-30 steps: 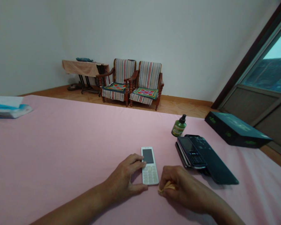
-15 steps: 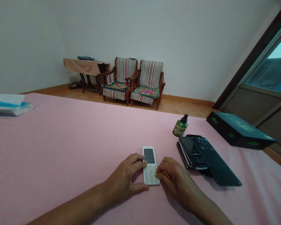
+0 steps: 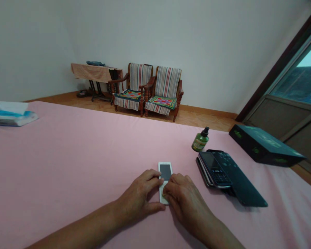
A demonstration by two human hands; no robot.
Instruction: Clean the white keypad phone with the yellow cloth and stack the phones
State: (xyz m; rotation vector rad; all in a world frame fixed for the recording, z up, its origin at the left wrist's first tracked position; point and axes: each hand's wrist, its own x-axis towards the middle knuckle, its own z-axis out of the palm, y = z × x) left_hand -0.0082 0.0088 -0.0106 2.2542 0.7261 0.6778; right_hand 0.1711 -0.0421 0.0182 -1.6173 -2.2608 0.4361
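Now, seemingly midway: half-open left hand (image 3: pixel 140 190) steadies the white phone (image 3: pixel 166 171), right hand (image 3: pixel 186 199) pinches a yellowish scrap (image 3: pixel 163 194) at its keypad (image 3: pixel 163 200), remainder unclear.

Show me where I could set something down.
The widest bare patch of pink cloth lies between the blue-white packet and left hand; a smaller one, between the white keypad phone and green, black-topped bottle. It's crowded where the right hand overlaps the white phone, and around the stacked dark phone.

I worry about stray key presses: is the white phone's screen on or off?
Off, it seems: the screen of the white phone is plain dark grey, with no text or picture visible.
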